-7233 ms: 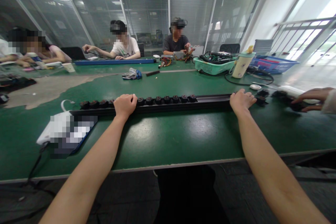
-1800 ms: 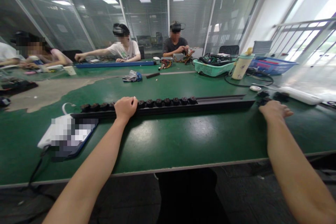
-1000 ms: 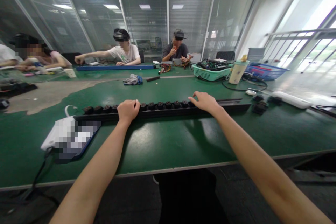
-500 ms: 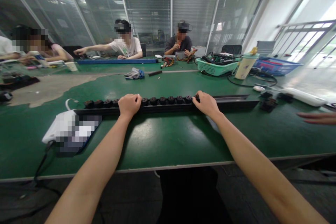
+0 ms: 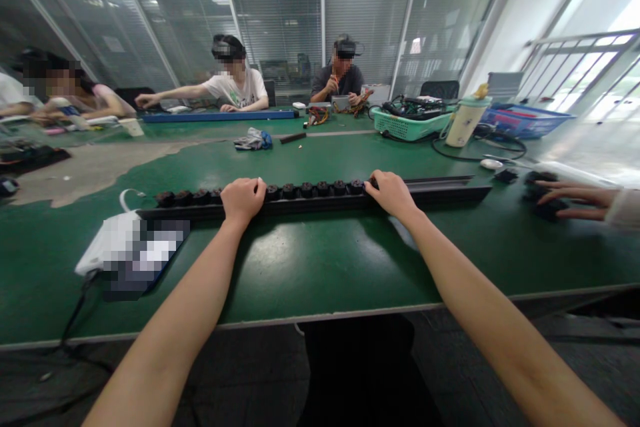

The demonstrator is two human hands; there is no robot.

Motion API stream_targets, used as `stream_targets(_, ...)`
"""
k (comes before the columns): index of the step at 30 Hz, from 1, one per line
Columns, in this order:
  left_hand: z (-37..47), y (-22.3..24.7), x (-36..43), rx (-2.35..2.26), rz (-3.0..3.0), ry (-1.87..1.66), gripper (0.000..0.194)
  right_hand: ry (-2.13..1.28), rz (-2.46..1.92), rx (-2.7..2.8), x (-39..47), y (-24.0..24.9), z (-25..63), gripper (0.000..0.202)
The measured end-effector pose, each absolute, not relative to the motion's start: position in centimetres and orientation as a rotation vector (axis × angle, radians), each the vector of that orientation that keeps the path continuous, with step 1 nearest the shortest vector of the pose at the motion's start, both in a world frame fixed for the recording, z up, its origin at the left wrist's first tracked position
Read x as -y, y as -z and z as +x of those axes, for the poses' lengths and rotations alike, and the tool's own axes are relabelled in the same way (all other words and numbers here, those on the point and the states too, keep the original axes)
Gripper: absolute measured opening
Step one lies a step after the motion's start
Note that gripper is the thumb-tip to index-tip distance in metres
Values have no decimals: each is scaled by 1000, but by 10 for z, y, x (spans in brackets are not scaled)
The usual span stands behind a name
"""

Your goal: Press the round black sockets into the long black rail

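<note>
Brought the right hand [image 5: 393,195] from the loose blocks [image 5: 506,175] to the end of the row [image 5: 323,187], apparently pinching another block [image 5: 374,182] at the rail [image 5: 320,205] on the table [image 5: 320,267], likely lengthening the row, and kept the left hand [image 5: 243,198] clamped over the rail.

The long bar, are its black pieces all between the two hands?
No, some black pieces sit on the bar left of the left hand.

No text, label, brand or number can be read. A print is seen on the white T-shirt [image 5: 235,87] across the desk [image 5: 320,273] and small marks on the cream tumbler [image 5: 461,125], but neither can be made out; the phone [image 5: 159,265] is pixelated.
</note>
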State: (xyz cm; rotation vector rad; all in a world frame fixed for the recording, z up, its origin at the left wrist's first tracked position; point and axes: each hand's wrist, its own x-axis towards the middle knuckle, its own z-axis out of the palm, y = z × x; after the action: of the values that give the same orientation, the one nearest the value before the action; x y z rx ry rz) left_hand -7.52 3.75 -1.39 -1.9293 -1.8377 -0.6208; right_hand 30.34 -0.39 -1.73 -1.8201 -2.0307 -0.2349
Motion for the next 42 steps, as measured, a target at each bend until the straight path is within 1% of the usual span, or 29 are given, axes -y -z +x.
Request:
stream_targets(7,-75,14,-37,1852,-1938,619,54,290,-1809,2023,1,21,304,24)
stream_targets(14,-74,13,-37,1861,-1940,602,55,258,-1789,2098,1,17,309,26)
stream_targets(20,-74,12,-37,1870,-1942,608,54,192,-1779,2111,2,13,313,24)
stream_targets(25,-73,12,-36,1868,-1945,596,55,72,-1839,1980,2,14,310,20)
stream_targets(27,-73,12,-36,1867,-1935,575,56,53,-1882,1931,3,14,309,22)
stream_targets(31,-73,12,-36,1855,-1920,558,56,71,-1942,1879,5,14,308,28)
stream_targets(35,-72,11,-36,1856,-1921,564,55,83,-1931,1910,6,12,310,24)
stream_targets(42,-71,11,-36,1866,-1921,554,56,115,-1996,1889,11,9,312,24)
